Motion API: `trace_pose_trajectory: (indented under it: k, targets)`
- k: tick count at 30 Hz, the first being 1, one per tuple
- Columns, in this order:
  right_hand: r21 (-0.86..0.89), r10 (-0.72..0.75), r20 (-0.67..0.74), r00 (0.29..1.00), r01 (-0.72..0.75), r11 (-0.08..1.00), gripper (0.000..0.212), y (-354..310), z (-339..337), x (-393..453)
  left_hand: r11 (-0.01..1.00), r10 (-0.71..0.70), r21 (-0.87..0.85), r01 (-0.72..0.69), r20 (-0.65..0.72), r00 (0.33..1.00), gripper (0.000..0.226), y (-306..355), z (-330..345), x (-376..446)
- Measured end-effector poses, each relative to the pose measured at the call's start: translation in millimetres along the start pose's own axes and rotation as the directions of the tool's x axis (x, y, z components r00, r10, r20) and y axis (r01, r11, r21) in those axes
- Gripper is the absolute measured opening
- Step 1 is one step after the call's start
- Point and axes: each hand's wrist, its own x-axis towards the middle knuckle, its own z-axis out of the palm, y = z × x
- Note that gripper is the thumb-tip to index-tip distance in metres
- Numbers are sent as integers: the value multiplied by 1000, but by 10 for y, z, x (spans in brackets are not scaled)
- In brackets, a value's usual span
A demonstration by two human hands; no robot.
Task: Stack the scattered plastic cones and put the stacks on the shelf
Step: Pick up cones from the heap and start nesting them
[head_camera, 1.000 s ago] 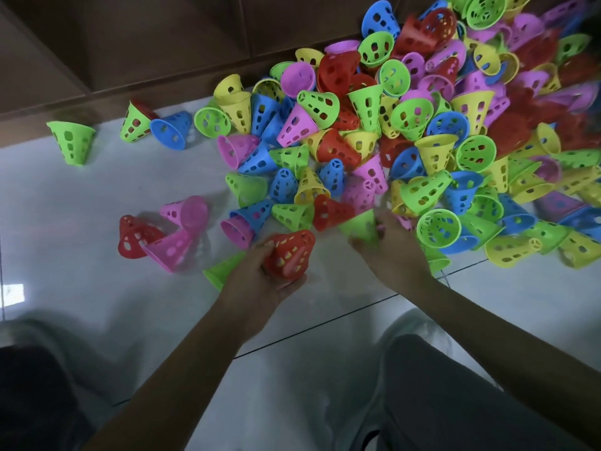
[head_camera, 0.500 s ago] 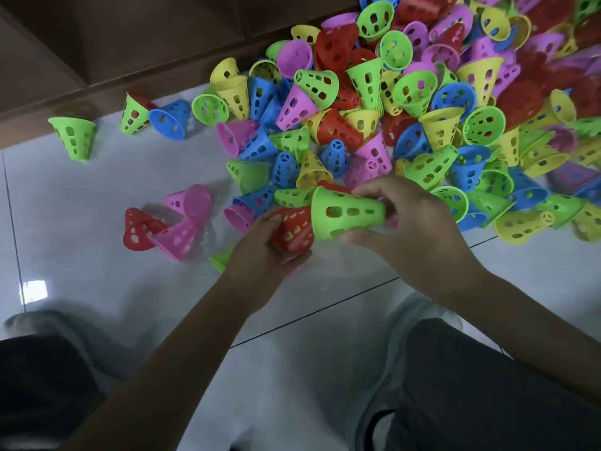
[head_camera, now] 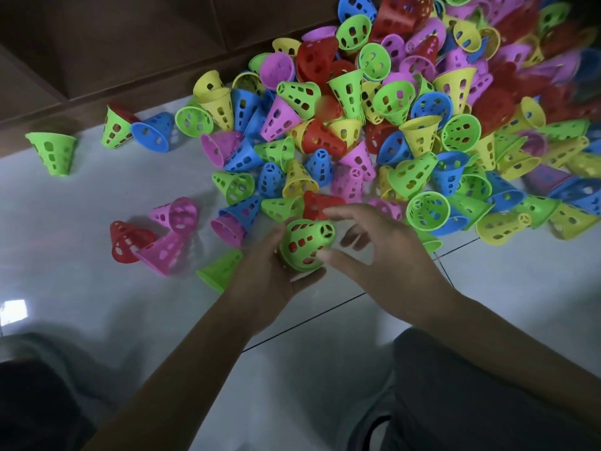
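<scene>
My left hand (head_camera: 266,275) grips a small stack: a green perforated cone (head_camera: 305,244) sits over a red cone whose colour shows through the holes. Just to the right of the stack, my right hand (head_camera: 387,252) hovers with fingers spread and holds nothing. A large pile of cones (head_camera: 390,125) in green, yellow, blue, pink and red covers the floor beyond my hands. The wooden shelf (head_camera: 97,43) stands dark along the top left.
Loose cones lie left of the pile: a green one (head_camera: 52,153), a green and blue pair (head_camera: 143,128), a red and pink cluster (head_camera: 153,236), another green one (head_camera: 221,271) beside my left wrist. My knees (head_camera: 471,402) frame the pale tiled floor (head_camera: 81,304).
My right hand picked a green cone from the pile, carried it left and slid it over the red cone in my left hand, then let go and opened.
</scene>
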Motion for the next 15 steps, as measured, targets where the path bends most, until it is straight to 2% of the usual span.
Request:
trace_pose_trajectory:
  k: [3,6,8,12,15]
  targets:
    - [58,94,-104,990,-89,994,30,332,-18,-5,1000,-14,0,14,-21,1000,43,-24,-77,23]
    - [-93,161,-286,944,-195,976,28,820,-18,-58,1000,-11,5,11,-51,999,46,-79,-134,37]
    - [-192,210,-385,898,-301,934,36,1100,-13,-108,1000,-15,15,16,-73,997,45,-123,-148,47]
    - [-177,318,-517,795,-463,869,66,1459,21,-138,999,-26,27,29,-104,994,45,-219,-148,52]
    - [-240,331,-495,803,-492,837,83,1594,-12,-28,998,-45,44,50,-116,992,37,-267,-118,62]
